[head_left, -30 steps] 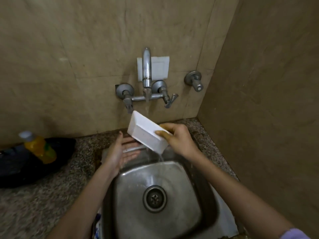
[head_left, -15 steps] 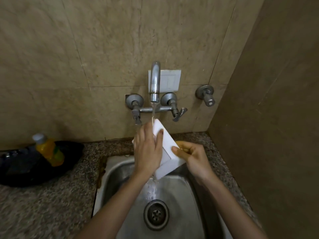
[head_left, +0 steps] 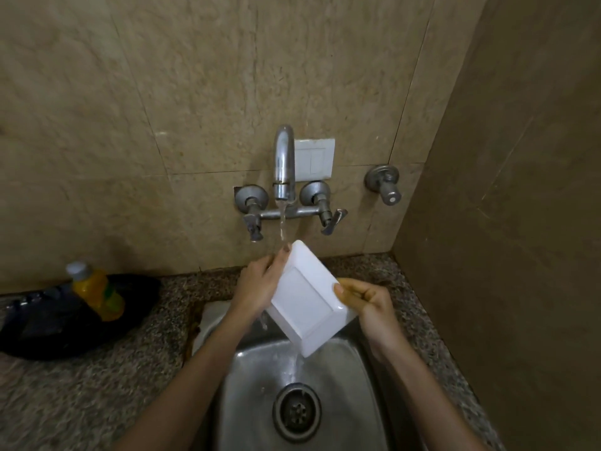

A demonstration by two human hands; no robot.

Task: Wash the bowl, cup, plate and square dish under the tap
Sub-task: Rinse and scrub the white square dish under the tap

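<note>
Under the tap (head_left: 284,164), the right hand (head_left: 370,304) pinched the tilted square dish (head_left: 305,304); the left hand (head_left: 260,284) seemingly lay flat against its side.

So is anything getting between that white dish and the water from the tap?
Nothing separate does. The stream falls freely from the tap to the top corner of the square dish, where fingers of the left hand touch the edge and sit partly in the water. The right hand grips the opposite edge, clear of the stream.
</note>
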